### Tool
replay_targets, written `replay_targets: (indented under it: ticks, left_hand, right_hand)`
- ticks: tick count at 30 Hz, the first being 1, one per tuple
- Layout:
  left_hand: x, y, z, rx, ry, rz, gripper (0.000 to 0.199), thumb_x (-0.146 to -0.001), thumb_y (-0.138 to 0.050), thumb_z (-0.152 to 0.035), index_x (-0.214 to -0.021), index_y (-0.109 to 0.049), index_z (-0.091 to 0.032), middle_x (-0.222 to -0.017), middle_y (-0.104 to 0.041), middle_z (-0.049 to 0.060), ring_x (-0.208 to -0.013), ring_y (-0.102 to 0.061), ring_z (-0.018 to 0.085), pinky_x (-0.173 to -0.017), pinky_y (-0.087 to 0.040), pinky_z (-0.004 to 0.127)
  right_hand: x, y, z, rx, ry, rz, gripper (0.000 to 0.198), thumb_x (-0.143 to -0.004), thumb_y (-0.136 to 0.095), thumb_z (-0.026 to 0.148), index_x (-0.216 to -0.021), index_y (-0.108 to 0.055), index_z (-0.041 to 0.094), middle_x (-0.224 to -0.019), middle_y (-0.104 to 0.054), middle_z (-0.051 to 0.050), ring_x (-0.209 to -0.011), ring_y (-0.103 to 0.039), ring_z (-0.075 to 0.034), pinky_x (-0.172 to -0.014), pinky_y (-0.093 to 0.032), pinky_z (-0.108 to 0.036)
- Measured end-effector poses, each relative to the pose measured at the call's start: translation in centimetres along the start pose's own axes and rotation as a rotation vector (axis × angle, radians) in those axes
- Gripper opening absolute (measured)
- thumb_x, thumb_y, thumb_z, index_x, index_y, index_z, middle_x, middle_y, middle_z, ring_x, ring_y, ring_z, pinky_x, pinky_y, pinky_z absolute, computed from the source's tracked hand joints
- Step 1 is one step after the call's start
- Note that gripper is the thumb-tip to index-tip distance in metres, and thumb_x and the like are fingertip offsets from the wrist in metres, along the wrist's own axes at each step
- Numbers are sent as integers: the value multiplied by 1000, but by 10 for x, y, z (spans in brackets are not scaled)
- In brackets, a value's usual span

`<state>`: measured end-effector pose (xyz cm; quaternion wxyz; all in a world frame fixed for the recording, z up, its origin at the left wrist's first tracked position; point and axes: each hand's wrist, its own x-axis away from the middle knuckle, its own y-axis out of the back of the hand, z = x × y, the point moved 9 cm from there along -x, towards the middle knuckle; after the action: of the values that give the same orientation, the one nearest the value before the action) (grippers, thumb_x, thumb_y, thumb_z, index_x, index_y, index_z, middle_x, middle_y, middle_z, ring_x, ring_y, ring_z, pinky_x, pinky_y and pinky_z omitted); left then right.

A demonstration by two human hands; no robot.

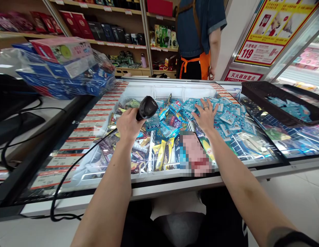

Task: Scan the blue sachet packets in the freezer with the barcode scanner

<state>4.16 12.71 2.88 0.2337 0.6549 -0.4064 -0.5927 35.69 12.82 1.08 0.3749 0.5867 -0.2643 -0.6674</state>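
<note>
A black corded barcode scanner [147,108] is gripped in my left hand [129,124], its head pointing right. My right hand [205,115] lies spread over a pile of small light-blue packets [227,115], fingers apart and wearing a ring. The packets lie on the glass top of a chest freezer, above ice creams in colourful wrappers. Just below my right hand is a blurred-out phone-shaped object [197,152]. Yellow wrappers [164,152] show through to its left.
A plastic-wrapped stack of boxes [64,65] stands at the left. On the right, a dark basket [285,103] holds more blue packets. The scanner's cable [72,166] crosses the freezer's left side. A person in an orange apron [195,65] stands behind, near stocked shelves.
</note>
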Motion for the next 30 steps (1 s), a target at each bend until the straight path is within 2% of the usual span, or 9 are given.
replay_targets:
  ticks: [4, 9, 13, 16, 20, 23, 25, 27, 30]
  left_hand:
    - [-1, 2, 3, -6, 22, -11, 33, -71, -55, -43, -97, -58, -23, -91, -60, 7, -92, -53, 26, -67, -38, 31]
    - [-2, 6, 4, -2, 36, -17, 34, -72, -54, -44, -97, -58, -22, -91, -61, 7, -93, -54, 25, -67, -38, 31]
    - [-2, 4, 3, -4, 36, 13, 35, -72, -53, -44, -99, -57, -21, -93, -60, 7, -94, -54, 25, -67, -37, 30]
    - [-1, 4, 2, -15, 49, 39, 35, -73, -52, -43, -99, -57, -21, -95, -60, 7, -95, -53, 24, -68, -37, 29]
    - [-1, 4, 1, -18, 59, 54, 34, -73, -52, -42, -101, -56, -22, -96, -60, 6, -96, -52, 25, -68, -36, 30]
    - [-1, 4, 1, -13, 44, 48, 35, -72, -53, -42, -101, -56, -23, -96, -60, 6, -96, -52, 25, -67, -36, 30]
    - [-2, 5, 1, -8, 31, 39, 34, -72, -53, -42, -101, -56, -23, -96, -60, 6, -95, -53, 25, -65, -35, 30]
    - [-2, 5, 0, 1, 21, 29, 34, -72, -53, -41, -101, -56, -24, -95, -60, 5, -93, -53, 24, -64, -34, 29]
    - [-1, 4, -6, 19, 5, 30, 34, -72, -53, -42, -100, -56, -24, -94, -60, 4, -92, -54, 24, -62, -33, 28]
  right_hand:
    - [-4, 2, 21, -152, 77, 44, 34, -86, -40, 42, -106, -62, 24, -119, -55, -6, -119, -39, -26, -104, -17, -52]
    - [-4, -34, 69, -401, 196, 366, 31, -82, -49, 44, -95, -67, 23, -90, -67, -3, -86, -59, -20, -84, -42, -37]
    - [0, -57, 110, -464, 210, 576, 38, -79, -49, 54, -84, -69, 22, -82, -67, -4, -76, -61, -19, -72, -44, -31]
    - [-2, -69, 134, -479, 140, 614, 47, -75, -48, 63, -86, -67, 21, -86, -67, -5, -81, -61, -20, -74, -43, -31]
    - [-9, -83, 146, -384, -7, 572, 52, -60, -61, 66, -84, -64, 20, -82, -65, -5, -80, -60, -22, -77, -42, -35]
    - [-10, -92, 145, -426, -55, 646, 41, -57, -68, 57, -73, -64, 19, -70, -63, -2, -71, -60, -19, -68, -43, -31]
    - [-13, -93, 132, -495, -87, 670, 35, -59, -68, 51, -69, -64, 19, -65, -62, -1, -65, -58, -17, -60, -42, -27]
    - [-18, -88, 105, -531, -137, 635, 30, -63, -66, 47, -67, -64, 18, -60, -59, 0, -58, -55, -14, -56, -40, -26]
    - [-22, -70, 56, -614, -194, 467, 31, -67, -61, 48, -67, -61, 17, -57, -57, 1, -51, -52, -12, -51, -39, -25]
